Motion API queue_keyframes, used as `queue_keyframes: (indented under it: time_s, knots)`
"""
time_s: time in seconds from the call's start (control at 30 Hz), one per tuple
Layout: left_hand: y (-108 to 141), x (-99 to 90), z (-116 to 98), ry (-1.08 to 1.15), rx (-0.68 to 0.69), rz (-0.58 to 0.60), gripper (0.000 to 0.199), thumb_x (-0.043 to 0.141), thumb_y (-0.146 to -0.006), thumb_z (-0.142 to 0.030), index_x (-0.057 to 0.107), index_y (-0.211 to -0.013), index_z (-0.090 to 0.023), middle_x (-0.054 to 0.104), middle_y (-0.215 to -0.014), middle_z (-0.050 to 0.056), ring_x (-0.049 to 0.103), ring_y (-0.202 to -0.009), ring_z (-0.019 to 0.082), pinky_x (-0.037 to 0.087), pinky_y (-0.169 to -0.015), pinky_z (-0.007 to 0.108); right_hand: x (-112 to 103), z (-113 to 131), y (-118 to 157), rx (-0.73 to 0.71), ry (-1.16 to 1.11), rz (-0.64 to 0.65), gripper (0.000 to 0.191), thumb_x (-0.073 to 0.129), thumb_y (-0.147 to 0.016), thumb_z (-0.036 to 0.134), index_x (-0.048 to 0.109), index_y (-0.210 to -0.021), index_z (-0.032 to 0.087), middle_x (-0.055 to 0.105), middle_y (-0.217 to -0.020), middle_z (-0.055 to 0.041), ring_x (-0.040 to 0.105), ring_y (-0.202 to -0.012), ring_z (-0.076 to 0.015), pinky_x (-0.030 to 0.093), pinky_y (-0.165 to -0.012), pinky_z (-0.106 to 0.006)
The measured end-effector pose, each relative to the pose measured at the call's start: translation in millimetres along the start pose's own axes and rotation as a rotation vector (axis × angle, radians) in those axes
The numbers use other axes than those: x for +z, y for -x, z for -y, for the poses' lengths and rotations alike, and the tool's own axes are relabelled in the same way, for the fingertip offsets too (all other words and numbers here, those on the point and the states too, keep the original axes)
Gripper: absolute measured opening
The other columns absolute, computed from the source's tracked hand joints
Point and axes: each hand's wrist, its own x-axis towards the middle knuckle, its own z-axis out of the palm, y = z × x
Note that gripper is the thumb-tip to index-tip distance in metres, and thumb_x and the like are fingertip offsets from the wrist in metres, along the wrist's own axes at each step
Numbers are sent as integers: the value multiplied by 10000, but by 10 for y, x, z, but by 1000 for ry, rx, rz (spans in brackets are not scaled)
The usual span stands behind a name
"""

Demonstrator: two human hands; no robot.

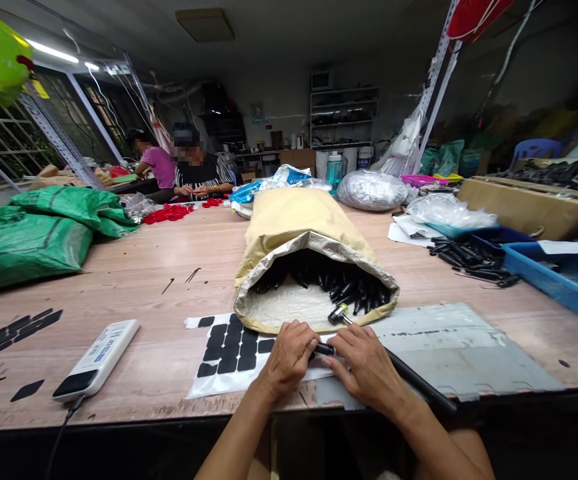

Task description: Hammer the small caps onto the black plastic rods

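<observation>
Both hands meet over the table's front edge, around a short black cylindrical piece (pixel 325 349). My left hand (pixel 289 357) is closed on its left end, and my right hand (pixel 366 367) grips the right end with thumb and fingers. A hammer (pixel 339 315) with a yellow-and-metal head lies at my right hand; its long black handle passes behind my wrist. Just beyond is a tan sack (pixel 301 217), its mouth facing me, with many black pieces (pixel 353 290) inside. Under my left hand lies a white sheet (pixel 263 377) of rounded black stickers (pixel 231 347).
A grey board (pixel 469 347) covers the table at right, near a blue tray (pixel 559 270) and loose black pieces (pixel 469 257). On the left are a white power bank (pixel 101 357) with a cable and green sacks (pixel 33 233). Two people sit at the far left, by red pieces (pixel 169 213).
</observation>
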Motion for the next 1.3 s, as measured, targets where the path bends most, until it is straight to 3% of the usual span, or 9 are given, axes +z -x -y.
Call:
queue_keyframes:
  time_s: [0.33,0.6,0.73,0.9,1.07,1.13,1.2,1.3]
  knots:
    - [-13,18,20,9,-4,18,378,295,-1067,-332,630,-945,-208,622,-880,30,512,-871,195,347,-830,376,26,56,-54,29,-46,27,137,560,-963,350,587,-925,221,598,-898,-39,462,-895,-219,293,-819,-378]
    - [4,32,50,-10,13,12,431,268,-1067,-341,608,-849,-192,603,-835,34,505,-839,191,349,-823,381,147,82,-110,-15,-90,20,104,538,-947,233,546,-849,200,592,-894,-41,442,-872,-208,304,-803,-369]
    - [5,30,49,-9,-2,52,439,261,-1069,-354,616,-864,-200,624,-850,35,523,-854,195,357,-836,384,38,48,-109,-16,-102,48,141,565,-956,286,558,-839,206,608,-868,-22,464,-876,-203,311,-815,-367]
    - [-26,14,57,12,-45,19,416,266,-1069,-356,624,-923,-205,644,-896,46,538,-877,203,383,-830,377,-127,-125,-3,47,-81,5,232,647,-918,428,630,-1034,228,622,-988,-42,497,-964,-221,335,-861,-368]
    - [11,-104,-167,53,-26,-8,380,288,-1064,-353,631,-1004,-202,666,-940,65,560,-884,210,409,-823,374,-62,-229,85,95,55,-42,133,551,-964,286,663,-966,214,606,-929,-51,495,-926,-217,327,-840,-368]
    - [105,-119,-358,114,28,43,366,295,-1058,-341,635,-1052,-205,683,-957,75,581,-880,212,427,-812,364,-23,-229,90,96,77,-45,143,531,-967,257,666,-950,213,604,-912,-51,484,-913,-218,322,-836,-370]
    - [247,-39,-537,219,82,172,348,326,-1048,-354,646,-1105,-227,702,-969,76,612,-873,209,456,-800,341,-3,-224,87,102,87,-57,153,518,-970,244,667,-955,211,604,-909,-53,474,-901,-218,318,-829,-369]
    - [497,284,-668,380,36,464,265,468,-1006,-407,690,-1085,-284,729,-956,54,660,-855,210,500,-778,316,2,-221,85,100,94,-65,161,512,-973,247,668,-957,209,602,-906,-54,471,-898,-219,316,-829,-369]
